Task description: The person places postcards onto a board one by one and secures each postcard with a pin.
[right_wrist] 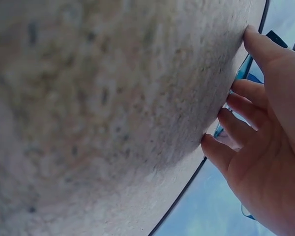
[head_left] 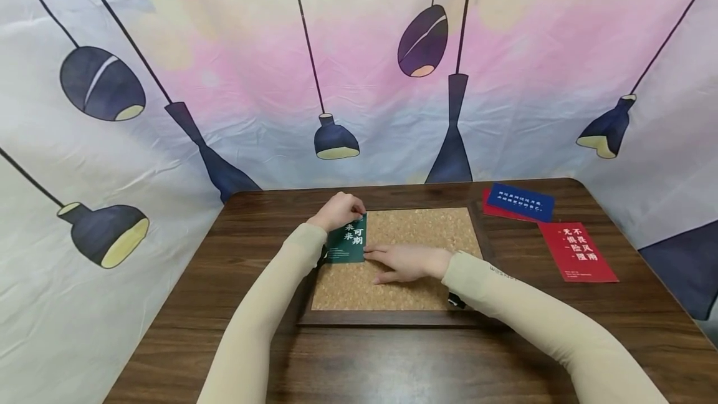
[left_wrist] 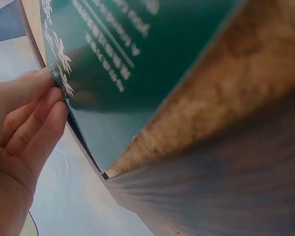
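Note:
A dark green card (head_left: 349, 248) with white characters lies at the left side of a framed cork board (head_left: 417, 223). My left hand (head_left: 339, 209) is at the card's top edge. Its thumb and bent fingers (left_wrist: 39, 113) pinch what looks like a small translucent piece (left_wrist: 55, 76) against that edge; the piece is mostly hidden. From the right, my right hand (head_left: 406, 262) reaches across the cork with fingers extended and slightly spread. Its foremost fingertips touch the card's right edge, and the thumb rests lower on the cork. In the right wrist view, the fingertips (right_wrist: 211, 142) meet the board surface.
On the right of the wooden table (head_left: 392, 360), a blue card (head_left: 521, 201) overlaps a red card (head_left: 502, 211). Another red card (head_left: 580, 254) with white characters lies nearer. A painted cloth backdrop (head_left: 370, 48) with lamp drawings hangs behind the table.

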`<action>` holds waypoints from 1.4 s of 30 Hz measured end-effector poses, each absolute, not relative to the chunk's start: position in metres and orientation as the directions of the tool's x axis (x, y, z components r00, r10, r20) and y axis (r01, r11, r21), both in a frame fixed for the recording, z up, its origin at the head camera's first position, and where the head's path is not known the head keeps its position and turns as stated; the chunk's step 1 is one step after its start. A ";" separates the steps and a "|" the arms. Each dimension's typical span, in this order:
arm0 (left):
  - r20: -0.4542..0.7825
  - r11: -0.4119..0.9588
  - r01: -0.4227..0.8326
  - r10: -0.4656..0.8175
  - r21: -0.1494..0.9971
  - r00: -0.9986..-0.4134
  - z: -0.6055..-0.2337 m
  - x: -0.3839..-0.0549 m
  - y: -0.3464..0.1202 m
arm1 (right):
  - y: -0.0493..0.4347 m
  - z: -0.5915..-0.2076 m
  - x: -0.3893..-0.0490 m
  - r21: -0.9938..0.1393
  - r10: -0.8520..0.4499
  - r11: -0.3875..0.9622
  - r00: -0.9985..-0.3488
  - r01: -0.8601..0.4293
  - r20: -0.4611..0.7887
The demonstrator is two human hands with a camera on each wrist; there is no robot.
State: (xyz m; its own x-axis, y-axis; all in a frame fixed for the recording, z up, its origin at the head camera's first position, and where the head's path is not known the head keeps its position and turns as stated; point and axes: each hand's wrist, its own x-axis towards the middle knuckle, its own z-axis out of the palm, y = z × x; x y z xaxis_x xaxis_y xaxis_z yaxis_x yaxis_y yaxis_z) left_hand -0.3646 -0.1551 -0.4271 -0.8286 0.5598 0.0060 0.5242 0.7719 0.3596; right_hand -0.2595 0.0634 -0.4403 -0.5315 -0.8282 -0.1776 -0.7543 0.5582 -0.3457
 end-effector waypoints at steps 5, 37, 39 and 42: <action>0.015 0.773 0.531 0.561 0.348 -0.827 -0.427 -0.367 -0.153 | 0.063 -0.439 -0.261 -0.321 -0.824 0.565 -0.538 -0.760 -0.176; -0.019 0.797 0.517 0.550 0.312 -0.835 -0.426 -0.370 -0.146 | 0.065 -0.439 -0.263 -0.327 -0.844 0.532 -0.519 -0.781 -0.133; -0.018 0.798 0.512 0.545 0.318 -0.838 -0.427 -0.372 -0.147 | 0.065 -0.439 -0.263 -0.327 -0.844 0.532 -0.518 -0.781 -0.135; -0.014 0.800 0.505 0.538 0.325 -0.843 -0.428 -0.374 -0.148 | 0.065 -0.439 -0.263 -0.331 -0.845 0.531 -0.517 -0.780 -0.137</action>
State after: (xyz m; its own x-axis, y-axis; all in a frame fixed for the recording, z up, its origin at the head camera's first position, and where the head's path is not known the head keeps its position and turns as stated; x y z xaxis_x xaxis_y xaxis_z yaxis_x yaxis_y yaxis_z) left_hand -0.3735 -0.1480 -0.4284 -0.8430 0.5377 -0.0139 0.5046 0.7997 0.3255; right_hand -0.2633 0.0647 -0.4392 -0.5173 -0.8447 -0.1370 -0.7800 0.5313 -0.3306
